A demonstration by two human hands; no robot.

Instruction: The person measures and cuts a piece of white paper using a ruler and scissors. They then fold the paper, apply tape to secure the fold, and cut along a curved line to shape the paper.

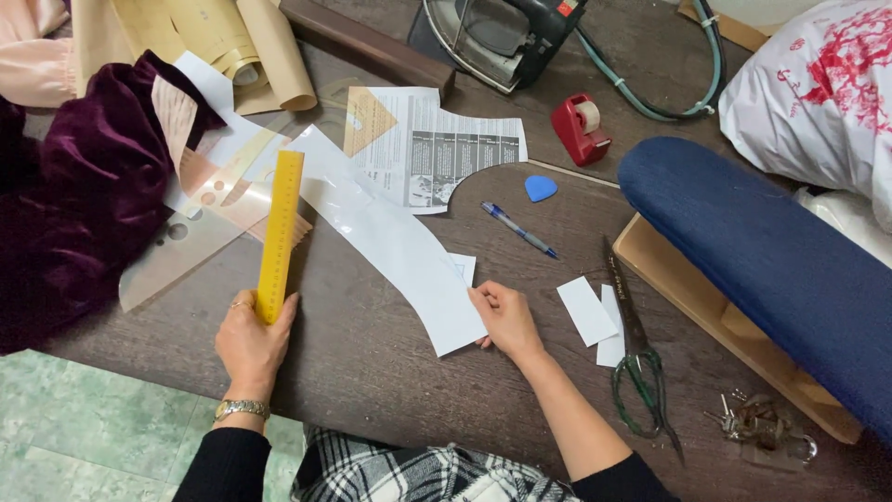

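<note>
Left hand (253, 342) grips yellow ruler (280, 234) by its lower end; right hand (506, 319) pinches curved white paper pattern piece (390, 237) corner. Paper looks light, floppy; ruler stiff.

The left hand (251, 342) is curled in a closed grip, thumb up, a ring on 1 finger and a watch at the wrist. The right hand (506, 319) lies knuckles-up, fingers bent and pinching; both forearms wear black sleeves.
</note>
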